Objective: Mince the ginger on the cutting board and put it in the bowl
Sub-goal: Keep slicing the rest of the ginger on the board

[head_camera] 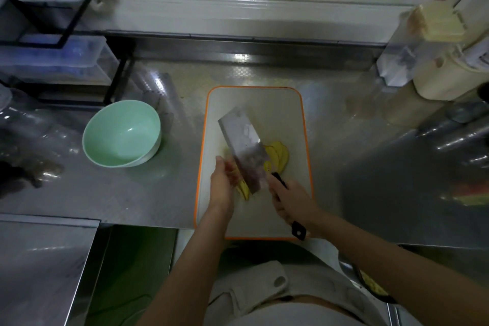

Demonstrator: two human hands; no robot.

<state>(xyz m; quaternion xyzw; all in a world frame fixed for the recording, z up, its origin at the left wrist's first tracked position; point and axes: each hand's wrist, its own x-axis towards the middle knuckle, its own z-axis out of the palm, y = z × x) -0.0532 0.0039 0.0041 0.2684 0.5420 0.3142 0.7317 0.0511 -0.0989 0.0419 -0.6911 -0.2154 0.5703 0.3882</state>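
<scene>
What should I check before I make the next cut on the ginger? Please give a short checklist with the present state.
1. Grip: right hand holds the cleaver by its black handle: ok.
2. Safety: left hand clear of the blade edge: cannot tell; its fingers are close beside the blade and blurred.
3. Place: ginger lies on the cutting board: ok.
4. Mince: not ok; the ginger is only sliced.
5. Target: bowl stands upright left of the board, nothing in it: ok.
</scene>
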